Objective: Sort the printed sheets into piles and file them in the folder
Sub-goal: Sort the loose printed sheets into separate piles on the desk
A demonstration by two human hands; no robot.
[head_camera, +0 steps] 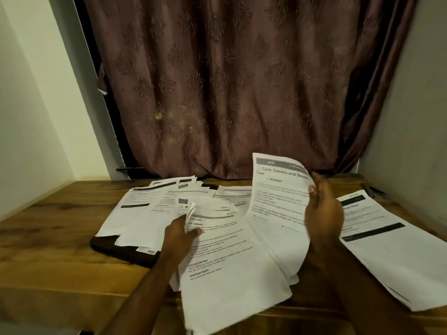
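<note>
Mid-sort; right hand [323, 211] grips a lifted sheet [278, 206]; left hand [180, 234] pinches sheet corners [191, 213] over the middle heap; folder [125, 250] half-buried at left; nothing filed, judging by the spread.

Dim, warm indoor light; the sheets [232, 250] are brightest. Print on them is soft, mostly unreadable. Wide-angle bending curves the walls [36, 105] and desk [48, 257] edges. Curtain [229, 81] is dark, murky.

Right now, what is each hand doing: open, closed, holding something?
Left hand: grips a folded wad of white printed paper.
Right hand: holds up the white printed sheet headed "Clean Glasses and Store" by its right edge.
</note>
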